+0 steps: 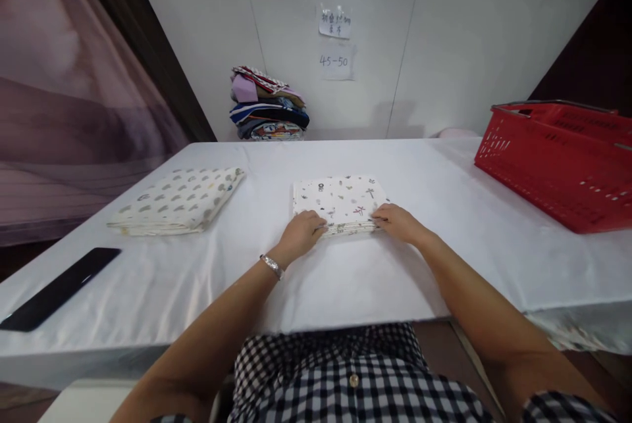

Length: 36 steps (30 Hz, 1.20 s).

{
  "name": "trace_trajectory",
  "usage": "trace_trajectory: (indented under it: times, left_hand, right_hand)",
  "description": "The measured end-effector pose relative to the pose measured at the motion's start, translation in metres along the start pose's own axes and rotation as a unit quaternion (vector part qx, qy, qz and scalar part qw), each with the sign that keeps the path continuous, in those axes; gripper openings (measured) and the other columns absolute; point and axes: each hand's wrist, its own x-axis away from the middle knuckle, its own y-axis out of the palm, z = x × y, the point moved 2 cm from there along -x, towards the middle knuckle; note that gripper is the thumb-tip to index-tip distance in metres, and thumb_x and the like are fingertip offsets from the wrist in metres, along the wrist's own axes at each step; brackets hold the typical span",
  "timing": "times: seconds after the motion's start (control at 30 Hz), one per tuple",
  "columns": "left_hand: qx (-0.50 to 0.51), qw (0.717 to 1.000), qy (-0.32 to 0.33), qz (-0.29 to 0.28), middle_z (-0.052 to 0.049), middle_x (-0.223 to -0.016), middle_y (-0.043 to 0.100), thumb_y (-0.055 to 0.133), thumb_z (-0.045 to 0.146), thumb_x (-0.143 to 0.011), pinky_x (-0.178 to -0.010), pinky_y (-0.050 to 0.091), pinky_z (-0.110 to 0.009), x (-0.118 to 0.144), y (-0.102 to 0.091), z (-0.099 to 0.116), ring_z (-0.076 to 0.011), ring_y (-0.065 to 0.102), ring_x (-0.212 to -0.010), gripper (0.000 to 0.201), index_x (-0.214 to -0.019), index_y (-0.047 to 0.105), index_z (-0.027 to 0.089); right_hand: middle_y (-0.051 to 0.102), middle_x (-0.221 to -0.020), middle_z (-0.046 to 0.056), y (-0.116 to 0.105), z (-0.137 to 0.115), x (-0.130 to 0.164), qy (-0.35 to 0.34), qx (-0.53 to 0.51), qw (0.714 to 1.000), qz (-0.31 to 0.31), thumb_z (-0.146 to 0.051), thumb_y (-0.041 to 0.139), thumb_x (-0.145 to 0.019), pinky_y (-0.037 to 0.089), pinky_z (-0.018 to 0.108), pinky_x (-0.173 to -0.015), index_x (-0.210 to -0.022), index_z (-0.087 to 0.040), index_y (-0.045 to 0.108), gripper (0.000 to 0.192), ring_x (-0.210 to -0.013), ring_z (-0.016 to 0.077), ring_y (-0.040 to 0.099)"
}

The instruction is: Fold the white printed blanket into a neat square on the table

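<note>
A folded white cloth with small printed figures (340, 200) lies flat in the middle of the white-covered table (424, 173). My left hand (302, 232) rests on its near left corner, fingers curled over the edge. My right hand (397, 221) presses on the near right corner, fingers flat and pointing left. A metal bracelet sits on my left wrist. Both hands touch the same cloth at its front edge.
A second folded cloth with a grey pattern (178, 200) lies to the left. A black flat object (59, 288) sits near the table's left front edge. A red plastic basket (560, 160) stands at the right. A stack of folded colourful fabrics (267, 106) is against the back wall.
</note>
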Motion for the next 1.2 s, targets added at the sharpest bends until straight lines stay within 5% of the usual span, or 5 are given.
trace_trajectory:
  times: [0.2, 0.53, 1.2]
  left_hand:
    - [0.019, 1.000, 0.006, -0.005, -0.005, -0.097, 0.062, 0.049, 0.038, -0.088, -0.082, 0.044, -0.034, 0.002, 0.001, -0.005, -0.0197, 0.055, -0.093, 0.028, -0.103, 0.066, 0.021]
    - [0.067, 0.996, -0.062, -0.012, -0.003, -0.095, 0.064, 0.050, 0.039, -0.086, -0.080, 0.045, -0.032, -0.002, -0.001, -0.003, -0.0185, 0.056, -0.091, 0.026, -0.095, 0.069, 0.024]
    - [0.028, 0.999, -0.028, 0.027, -0.003, -0.083, 0.061, 0.041, 0.033, -0.092, -0.075, 0.041, -0.031, -0.003, 0.006, -0.003, -0.0169, 0.053, -0.082, 0.030, -0.080, 0.065, 0.020]
  right_hand:
    - [0.057, -0.123, 0.005, 0.003, 0.013, 0.008, 0.025, -0.094, 0.995, 0.017, -0.025, 0.057, -0.079, 0.041, 0.035, -0.097, -0.108, -0.024, 0.067, 0.030, -0.111, 0.0218, 0.053]
    - [0.063, -0.111, 0.005, 0.012, 0.024, 0.008, 0.022, -0.177, 0.982, 0.064, -0.029, 0.054, -0.083, 0.046, 0.037, -0.090, -0.102, -0.026, 0.068, 0.024, -0.102, 0.0212, 0.058]
    - [0.063, -0.108, 0.004, 0.013, 0.015, 0.005, 0.021, -0.104, 0.992, 0.071, -0.022, 0.056, -0.080, 0.044, 0.035, -0.090, -0.099, -0.025, 0.069, 0.023, -0.104, 0.0214, 0.054]
